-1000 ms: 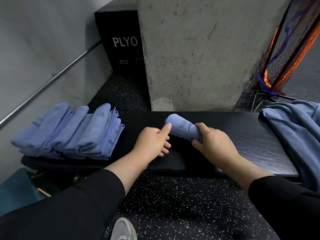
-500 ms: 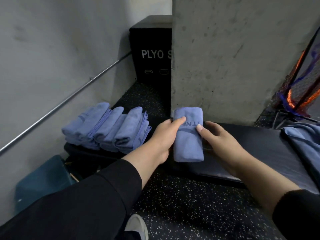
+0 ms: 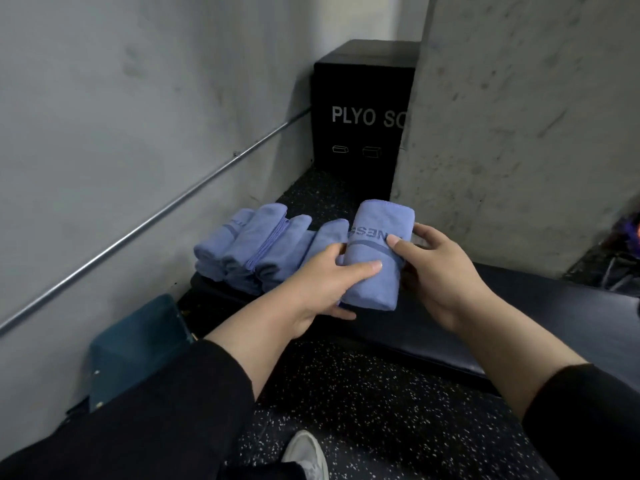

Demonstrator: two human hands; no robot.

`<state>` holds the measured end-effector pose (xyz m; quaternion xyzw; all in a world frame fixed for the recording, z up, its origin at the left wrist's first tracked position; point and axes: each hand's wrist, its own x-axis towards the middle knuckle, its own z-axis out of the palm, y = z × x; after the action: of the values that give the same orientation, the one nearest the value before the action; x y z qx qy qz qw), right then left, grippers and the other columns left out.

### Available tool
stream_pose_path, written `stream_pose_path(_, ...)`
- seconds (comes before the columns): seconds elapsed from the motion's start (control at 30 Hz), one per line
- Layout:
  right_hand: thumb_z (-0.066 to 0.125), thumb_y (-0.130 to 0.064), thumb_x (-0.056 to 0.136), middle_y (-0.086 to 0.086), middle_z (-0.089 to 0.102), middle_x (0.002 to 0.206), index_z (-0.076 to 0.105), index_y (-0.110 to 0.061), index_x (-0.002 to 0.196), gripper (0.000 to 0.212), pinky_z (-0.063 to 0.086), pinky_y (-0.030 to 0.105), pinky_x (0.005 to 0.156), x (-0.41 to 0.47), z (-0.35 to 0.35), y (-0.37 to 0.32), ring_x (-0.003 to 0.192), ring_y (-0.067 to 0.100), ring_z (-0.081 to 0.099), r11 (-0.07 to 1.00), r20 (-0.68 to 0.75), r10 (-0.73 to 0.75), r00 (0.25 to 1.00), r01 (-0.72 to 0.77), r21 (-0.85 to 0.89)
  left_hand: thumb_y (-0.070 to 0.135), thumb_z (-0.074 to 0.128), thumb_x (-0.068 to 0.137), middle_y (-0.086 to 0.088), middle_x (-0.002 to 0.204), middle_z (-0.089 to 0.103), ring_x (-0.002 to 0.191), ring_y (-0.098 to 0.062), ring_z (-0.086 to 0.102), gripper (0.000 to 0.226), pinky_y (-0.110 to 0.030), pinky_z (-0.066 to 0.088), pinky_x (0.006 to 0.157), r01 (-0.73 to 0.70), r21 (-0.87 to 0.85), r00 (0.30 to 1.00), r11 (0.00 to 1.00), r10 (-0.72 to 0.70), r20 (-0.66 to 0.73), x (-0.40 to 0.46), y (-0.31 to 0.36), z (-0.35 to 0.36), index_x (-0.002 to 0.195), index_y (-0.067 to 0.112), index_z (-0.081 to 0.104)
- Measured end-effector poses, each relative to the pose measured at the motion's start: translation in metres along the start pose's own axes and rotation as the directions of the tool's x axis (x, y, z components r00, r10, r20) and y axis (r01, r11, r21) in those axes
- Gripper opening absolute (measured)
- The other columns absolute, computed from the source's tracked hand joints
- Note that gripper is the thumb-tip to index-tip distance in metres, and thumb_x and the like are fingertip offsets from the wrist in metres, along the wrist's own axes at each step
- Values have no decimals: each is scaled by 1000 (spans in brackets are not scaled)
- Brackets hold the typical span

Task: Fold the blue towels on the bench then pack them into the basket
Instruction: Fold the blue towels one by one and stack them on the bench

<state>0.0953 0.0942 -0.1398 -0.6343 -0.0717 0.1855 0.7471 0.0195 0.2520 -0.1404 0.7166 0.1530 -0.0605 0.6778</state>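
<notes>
Both hands hold one folded blue towel (image 3: 375,258) at the centre of the frame, over the black padded tabletop (image 3: 540,306). The left hand (image 3: 325,285) takes the towel's left edge in a pinching grip: the thumb lies across the top of the cloth and the fingers curl beneath it. The right hand (image 3: 436,271) meets the right edge, its thumb pressed on the top face beside the dark printed letters and its fingers wrapped behind the fold, so both grips are clamped on the same towel. The towel stands lengthwise away from the viewer; whether its near end touches the padding cannot be told.

Just left of it, a row of folded towels (image 3: 256,247) rests on the left end of the tabletop, packed side by side, the nearest touching or almost touching the held one. Both forearms come in from the bottom of the frame in black sleeves.

Below the tabletop is dark speckled rubber floor (image 3: 363,403), with a pale shoe (image 3: 306,455) at the bottom edge. At the lower left a teal box-like object (image 3: 135,344) sits on the floor against the wall. A metal rail (image 3: 156,220) runs slantwise along the grey wall in the upper left. A black box (image 3: 360,112) printed "PLYO SO" stands at the upper centre, partly behind a concrete pillar (image 3: 519,116) filling the upper right.
</notes>
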Motion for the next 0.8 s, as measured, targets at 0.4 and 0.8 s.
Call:
stream_pose_path(0.4, 78, -18, 88, 21, 68, 109, 64, -15, 101, 19, 61, 57, 75, 91, 100, 8, 95, 40, 71, 941, -48, 23, 999, -38, -337, 44, 60, 90, 3, 96, 71, 88, -28, 71, 15, -45, 59, 83, -69, 312, 835, 947, 226, -502, 17, -14, -104, 101, 34, 61)
stream_pose_path(0.8, 67, -48, 91, 9, 51, 124, 57, -21, 132, 51, 49, 47, 89, 113, 100, 29, 115, 35, 50, 136, 102, -265, 959, 142, -980, 15, 45, 98, 5, 143, 55, 127, -27, 48, 37, -48, 40, 107, -63, 876, 926, 478, 355, -127, 32, -30, -100, 127, 21, 67)
